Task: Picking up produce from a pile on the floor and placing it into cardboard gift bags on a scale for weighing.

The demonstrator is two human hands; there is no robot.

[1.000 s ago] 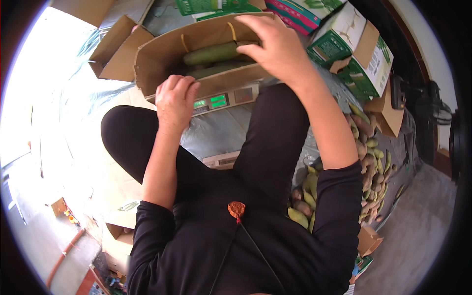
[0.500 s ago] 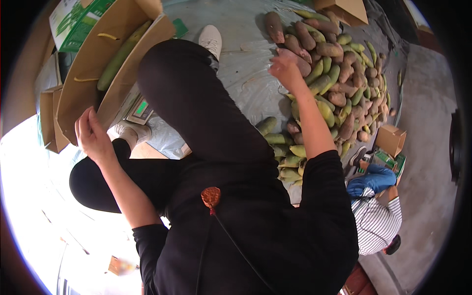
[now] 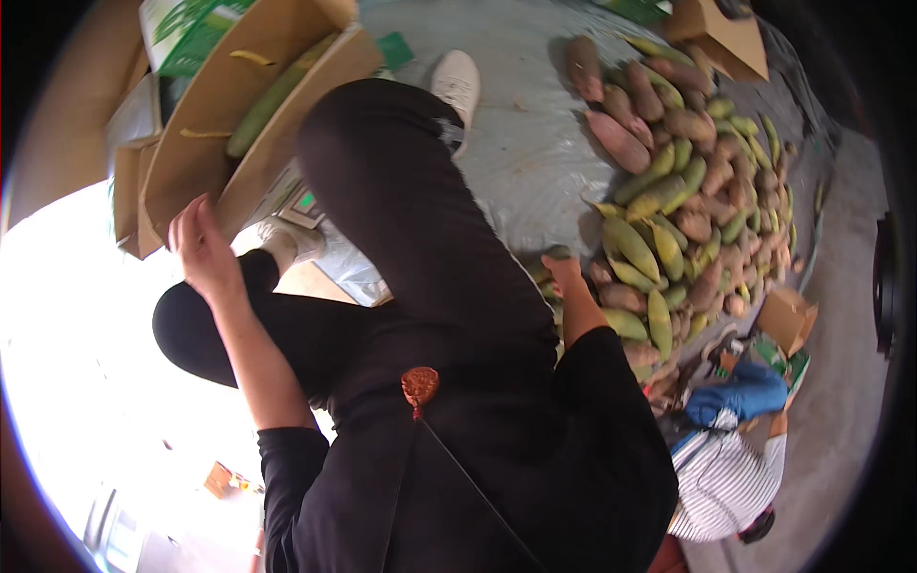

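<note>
My right hand (image 3: 568, 279) is down at the near edge of a large pile of green and pinkish-brown radish-like roots (image 3: 638, 244). Its fingers are closed round a green root (image 3: 559, 252), of which only the end shows. To the left, my left hand (image 3: 205, 253) is raised beside the near end of a tall open cardboard box (image 3: 315, 110). The fingers are loosely bent with the thumb apart, and nothing is visible in them. One long green root (image 3: 272, 107) lies inside that box. Part of a scale (image 3: 304, 205) with a lit green display shows beside it.
Plastic sheeting (image 3: 521, 124) covers the floor between my legs and the pile. More cartons stand around: a green-and-white one (image 3: 186, 38) far left, a brown one (image 3: 721, 38) far right. A person in a striped top (image 3: 726, 477) sits at the right, by another box (image 3: 788, 320).
My right hand has moved from the far part of the pile to its near edge and closed on a green root. My left hand stays by the box. The whole view has shifted slightly.
</note>
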